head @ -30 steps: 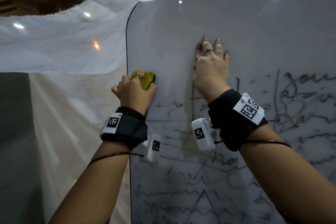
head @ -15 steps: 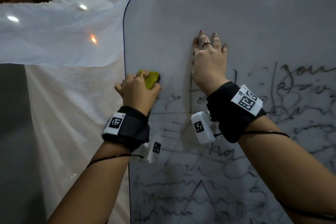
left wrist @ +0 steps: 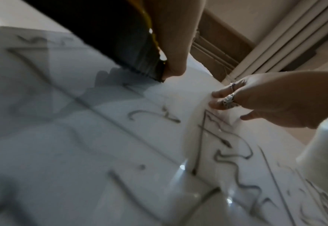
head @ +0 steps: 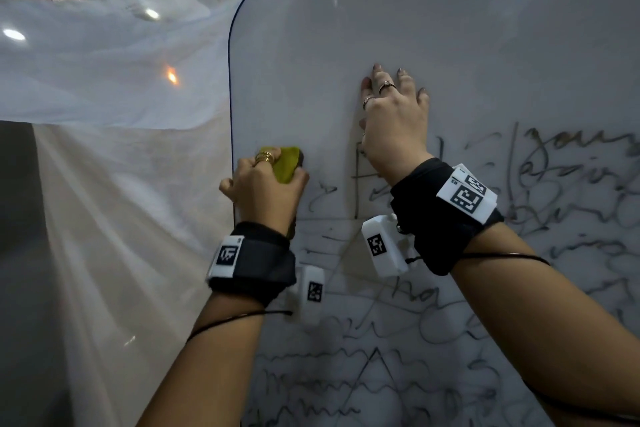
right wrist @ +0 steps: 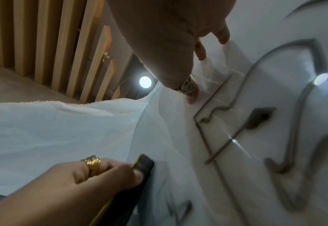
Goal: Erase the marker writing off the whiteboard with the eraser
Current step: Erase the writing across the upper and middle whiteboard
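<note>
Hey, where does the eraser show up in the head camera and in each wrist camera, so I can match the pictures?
Head: eraser left of centre, gripped by the left hand near the whiteboard's left edge.
Left wrist: eraser at the top, dark pad on the board.
Right wrist: eraser bottom centre, in the left hand.
Shared landmark: the right hand flat on the board.

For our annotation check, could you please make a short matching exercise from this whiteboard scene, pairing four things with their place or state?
Column one:
1. eraser
2. right hand
3. marker writing
4. white cloth

Column two:
A. spread flat on a bare part of the whiteboard
B. hangs beyond the board's left edge
C. gripped in the left hand, felt against the board
D. covers the board's lower part

Pairs: 1-C, 2-A, 3-D, 4-B
</note>
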{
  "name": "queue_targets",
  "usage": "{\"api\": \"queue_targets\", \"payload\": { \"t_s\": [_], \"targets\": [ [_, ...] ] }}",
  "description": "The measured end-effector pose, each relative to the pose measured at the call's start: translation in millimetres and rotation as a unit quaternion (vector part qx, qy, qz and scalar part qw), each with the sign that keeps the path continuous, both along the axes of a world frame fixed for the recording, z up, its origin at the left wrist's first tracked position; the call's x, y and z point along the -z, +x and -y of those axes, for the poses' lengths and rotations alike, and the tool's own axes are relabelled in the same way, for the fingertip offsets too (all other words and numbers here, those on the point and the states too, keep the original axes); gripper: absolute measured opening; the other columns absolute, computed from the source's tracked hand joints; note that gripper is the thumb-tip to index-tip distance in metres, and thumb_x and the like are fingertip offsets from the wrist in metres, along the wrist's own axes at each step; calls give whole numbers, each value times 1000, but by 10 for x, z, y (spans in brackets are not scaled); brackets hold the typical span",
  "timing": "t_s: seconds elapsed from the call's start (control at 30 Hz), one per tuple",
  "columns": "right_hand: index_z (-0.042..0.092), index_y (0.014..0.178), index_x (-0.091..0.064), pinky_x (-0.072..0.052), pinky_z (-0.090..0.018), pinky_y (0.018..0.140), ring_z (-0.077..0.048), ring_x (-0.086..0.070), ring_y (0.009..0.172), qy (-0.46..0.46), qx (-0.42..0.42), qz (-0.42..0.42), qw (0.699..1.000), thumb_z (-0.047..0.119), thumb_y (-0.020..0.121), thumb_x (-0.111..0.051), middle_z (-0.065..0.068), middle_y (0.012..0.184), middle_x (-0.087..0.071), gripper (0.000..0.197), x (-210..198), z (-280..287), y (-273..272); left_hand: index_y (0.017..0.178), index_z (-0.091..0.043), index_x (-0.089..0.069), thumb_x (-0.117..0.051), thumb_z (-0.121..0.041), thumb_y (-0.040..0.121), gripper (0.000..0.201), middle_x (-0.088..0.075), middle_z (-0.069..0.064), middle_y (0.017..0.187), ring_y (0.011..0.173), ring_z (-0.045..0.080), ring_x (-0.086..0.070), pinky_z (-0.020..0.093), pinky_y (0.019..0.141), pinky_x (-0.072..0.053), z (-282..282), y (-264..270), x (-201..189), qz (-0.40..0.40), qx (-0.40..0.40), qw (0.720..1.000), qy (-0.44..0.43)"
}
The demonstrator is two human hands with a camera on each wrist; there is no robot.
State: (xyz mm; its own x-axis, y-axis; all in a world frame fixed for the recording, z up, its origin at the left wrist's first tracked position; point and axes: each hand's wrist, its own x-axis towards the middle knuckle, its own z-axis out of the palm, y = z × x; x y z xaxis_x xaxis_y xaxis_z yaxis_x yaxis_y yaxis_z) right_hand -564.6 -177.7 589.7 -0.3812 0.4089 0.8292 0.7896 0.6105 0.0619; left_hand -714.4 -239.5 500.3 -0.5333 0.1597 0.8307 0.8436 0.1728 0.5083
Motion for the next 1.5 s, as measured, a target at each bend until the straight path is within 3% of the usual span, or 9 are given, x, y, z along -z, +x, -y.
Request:
{"api": "queue_targets", "payload": {
  "t_s": [0.17, 0.3, 0.47, 0.63, 0.77, 1.1, 1.2, 1.33, 1.5],
  "targets": [
    [10, 147, -31, -8, -49, 117, -35, -11, 143, 5, -8, -1, 1000, 13, 99, -36, -6, 157, -16, 48, -30, 21, 10, 99, -16, -72, -68, -43, 69, 40, -61, 12, 102, 92, 31, -58, 34, 82, -21, -139, 287, 60, -130, 22, 991, -32],
    [12, 146, -32, -3, -46, 117, -32, -9, 144, 17, -33, 22, 999, 17, 96, -46, -6, 157, -17, 52, 6, -12, 103, 85, -16, -74, -52, -48, 62, 45, -64, 11, 92, 77, 31, -62, 34, 74, -21, -4, 122, 185, -230, -16, 970, -77],
    [7, 132, -55, -23, -35, 112, -34, -30, 138, 59, -207, -60, 975, 4, 90, -51, -16, 146, -39, 42, 238, -41, 236, 119, -24, -64, -60, -51, 78, 50, -58, 10, 111, 104, 30, -54, 36, 86, -21, 298, -126, 80, -124, -29, 980, -154],
    [1, 106, -71, -38, -16, 74, -28, -65, 83, 48, -355, -165, 919, 8, 80, -59, -19, 95, -68, 30, 647, 79, 245, 134, -38, -47, -65, -48, 83, 55, -57, -4, 123, 107, 16, -56, 28, 87, -23, 448, 179, 157, -62, 151, 984, -70],
    [5, 110, -70, -47, -16, 78, -11, -64, 86, -89, -388, -234, 887, 27, 91, -58, -9, 90, -72, 31, 1046, 205, 385, 137, -42, -32, -74, -24, 80, 73, -51, -14, 117, 97, 2, -60, 21, 84, -48, 691, 333, 322, 33, 367, 929, 28],
    [8, 64, -65, -47, -34, 76, -20, -59, 70, -485, -452, -246, 708, 41, 93, -47, -9, 68, -64, 47, 1445, 287, 371, 126, -18, -51, -73, -17, 59, 71, -67, -1, 111, 108, 20, -62, 27, 83, -50, 840, 192, 535, 130, 644, 752, -52],
    [-13, 99, -60, -43, -38, 81, -31, -58, 81, -628, -500, -175, 571, 57, 85, -53, -33, 95, -60, 71, 1528, 232, 407, 126, -19, -53, -74, -15, 59, 71, -65, -3, 113, 110, 16, -60, 25, 85, -48, 850, 108, 518, 117, 653, 742, -98],
    [1, 128, -54, -53, -42, 81, -43, -63, 97, -720, -574, -128, 367, 55, 84, -57, -31, 111, -62, 70, 1642, 283, 459, 129, -19, -51, -73, -20, 60, 72, -64, -7, 116, 112, 13, -57, 23, 89, -46, 835, 38, 429, 106, 647, 741, -141],
    [1, 123, -61, -54, -41, 77, -33, -67, 87, -712, -625, -158, 277, 46, 86, -62, -26, 106, -66, 59, 1666, 323, 517, 130, -20, -49, -72, -21, 63, 71, -63, -9, 122, 118, 9, -56, 21, 92, -44, 793, -11, 369, 88, 648, 739, -164]
  ]
}}
